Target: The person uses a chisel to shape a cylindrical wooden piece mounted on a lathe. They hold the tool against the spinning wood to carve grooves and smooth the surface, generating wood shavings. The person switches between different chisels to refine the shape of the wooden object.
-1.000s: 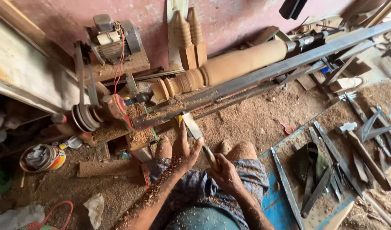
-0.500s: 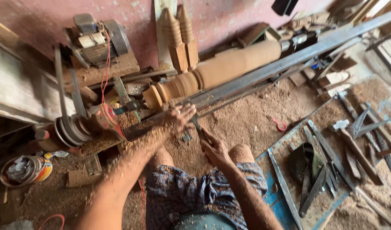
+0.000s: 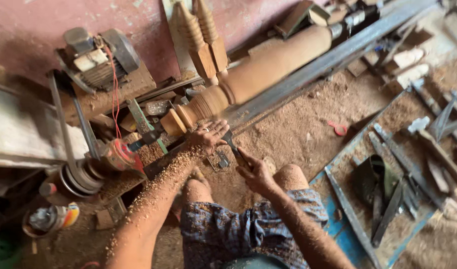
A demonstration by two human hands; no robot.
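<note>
Hands [image 3: 233,154] gripping chisel [image 3: 232,144], against turned post [image 3: 248,82]

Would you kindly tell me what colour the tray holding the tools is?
Blue, dusted with sawdust; the tray shows in the head view.

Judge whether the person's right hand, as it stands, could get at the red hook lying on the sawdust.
Probably yes: the right hand grips a chisel, but only bare sawdust lies between it and the red hook.
</note>
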